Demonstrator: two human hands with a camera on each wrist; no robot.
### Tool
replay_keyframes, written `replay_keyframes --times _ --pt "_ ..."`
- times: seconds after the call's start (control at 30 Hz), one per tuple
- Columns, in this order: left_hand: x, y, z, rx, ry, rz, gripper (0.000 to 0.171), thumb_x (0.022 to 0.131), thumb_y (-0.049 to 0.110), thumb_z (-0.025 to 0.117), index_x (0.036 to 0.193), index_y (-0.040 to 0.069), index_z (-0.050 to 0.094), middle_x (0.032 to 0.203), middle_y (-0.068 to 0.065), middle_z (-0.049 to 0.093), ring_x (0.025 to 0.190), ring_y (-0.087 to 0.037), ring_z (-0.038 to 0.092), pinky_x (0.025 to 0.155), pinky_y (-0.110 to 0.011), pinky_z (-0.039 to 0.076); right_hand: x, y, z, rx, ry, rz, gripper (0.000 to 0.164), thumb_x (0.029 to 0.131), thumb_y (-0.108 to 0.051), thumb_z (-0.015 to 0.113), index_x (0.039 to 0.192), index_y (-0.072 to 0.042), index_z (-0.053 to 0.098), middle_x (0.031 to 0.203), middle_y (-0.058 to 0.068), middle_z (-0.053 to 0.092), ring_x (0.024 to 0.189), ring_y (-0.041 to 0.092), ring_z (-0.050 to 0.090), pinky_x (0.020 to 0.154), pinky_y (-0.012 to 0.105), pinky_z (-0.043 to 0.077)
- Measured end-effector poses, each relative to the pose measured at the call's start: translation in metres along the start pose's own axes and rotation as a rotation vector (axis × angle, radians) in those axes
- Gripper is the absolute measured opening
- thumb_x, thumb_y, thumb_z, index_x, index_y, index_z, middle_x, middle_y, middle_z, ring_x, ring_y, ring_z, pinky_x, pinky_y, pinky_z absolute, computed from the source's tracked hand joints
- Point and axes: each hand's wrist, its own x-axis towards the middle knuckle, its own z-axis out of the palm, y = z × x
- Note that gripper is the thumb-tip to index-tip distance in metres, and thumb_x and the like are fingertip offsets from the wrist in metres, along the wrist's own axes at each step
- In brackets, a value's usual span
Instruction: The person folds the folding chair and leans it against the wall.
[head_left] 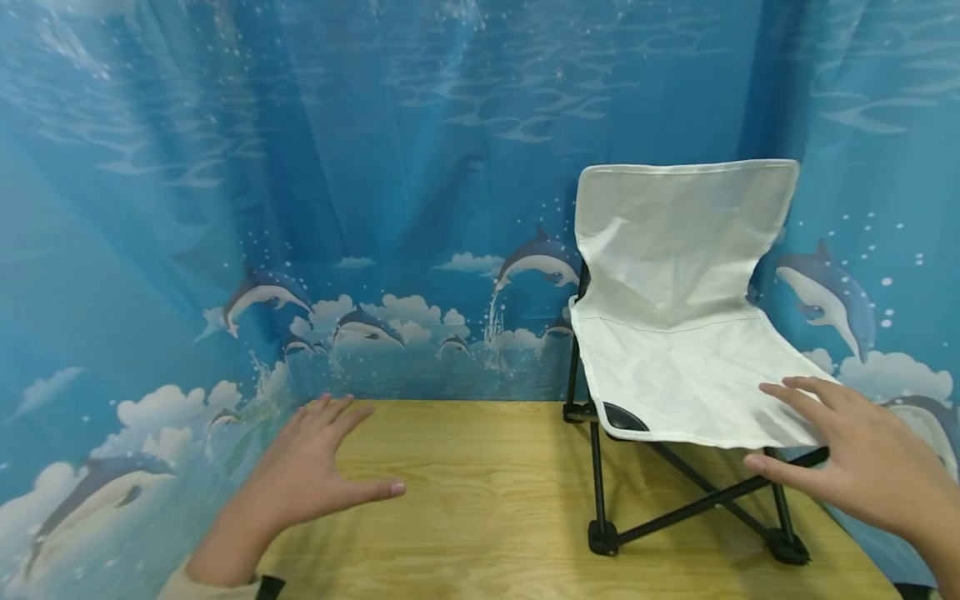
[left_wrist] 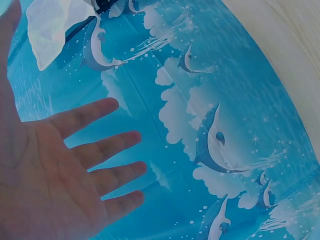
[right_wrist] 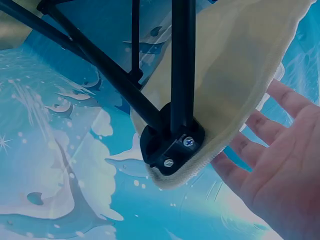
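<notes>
Our right hand (head_left: 862, 450) spreads its fingers, with the chair (head_left: 675, 367) just beside them. Our left hand (head_left: 296, 475) spreads empty fingers, well apart from it

On my left wrist feed, the left hand (left_wrist: 57, 165) spreads its fingers (left_wrist: 107, 146), palm to the camera, at left. Dolphins (left_wrist: 212, 142) arc across a blue curtain (left_wrist: 150, 102) at center; a white chair (left_wrist: 55, 30) shows upper left, pale wood (left_wrist: 285, 35) upper right.

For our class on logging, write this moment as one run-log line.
left hand: open, empty | right hand: open, near white chair, contact unclear | white chair: unfolded, on wooden surface
</notes>
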Motion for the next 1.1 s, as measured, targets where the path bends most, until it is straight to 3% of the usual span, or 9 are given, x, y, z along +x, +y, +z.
replay_keyframes --times 0.23,0.57,0.77,0.93,1.1 --pt "0.002 0.005 0.002 0.020 0.081 0.006 0.106 0.076 0.096 0.058 0.150 0.020 0.062 0.155 -0.018 0.057 0.146 -0.053 0.046 0.121 -0.082 0.010 -0.005 0.003 0.005 0.014 0.083 -0.038 0.096 0.075 -0.067 0.085 0.147 -0.009 0.059 0.145 0.031 0.054 0.119 0.060 0.054 0.087 0.083 0.042" --pt "0.004 0.010 0.010 -0.020 0.162 0.044 0.099 0.076 0.093 0.062 0.140 0.017 0.068 0.144 -0.011 0.066 0.138 -0.042 0.057 0.122 -0.080 0.015 -0.009 0.006 0.009 0.013 0.184 -0.052 0.096 0.070 -0.067 0.087 0.140 -0.006 0.064 0.139 0.030 0.058 0.117 0.058 0.056 0.089 0.081 0.042" --pt "0.005 0.017 0.011 -0.037 0.199 0.070 0.092 0.078 0.087 0.068 0.139 0.019 0.069 0.146 -0.013 0.065 0.139 -0.041 0.057 0.125 -0.076 0.015 -0.013 0.009 0.014 0.020 0.219 -0.055 0.095 0.071 -0.066 0.087 0.142 -0.007 0.063 0.140 0.030 0.059 0.120 0.057 0.054 0.093 0.081 0.040" --pt "0.006 0.023 0.014 -0.058 0.196 0.078 0.090 0.080 0.086 0.068 0.138 0.018 0.070 0.147 -0.014 0.064 0.140 -0.041 0.057 0.125 -0.075 0.017 -0.016 0.014 0.020 0.034 0.232 -0.064 0.097 0.075 -0.064 0.085 0.152 -0.012 0.056 0.147 0.031 0.055 0.131 0.058 0.049 0.100 0.082 0.035" --pt "0.010 0.030 0.020 -0.087 0.196 0.102 0.089 0.080 0.085 0.069 0.138 0.018 0.070 0.146 -0.011 0.065 0.141 -0.038 0.057 0.127 -0.072 0.018 -0.022 0.021 0.025 0.072 0.258 -0.095 0.097 0.084 -0.058 0.081 0.164 -0.022 0.042 0.160 0.029 0.047 0.152 0.054 0.034 0.121 0.079 0.017"
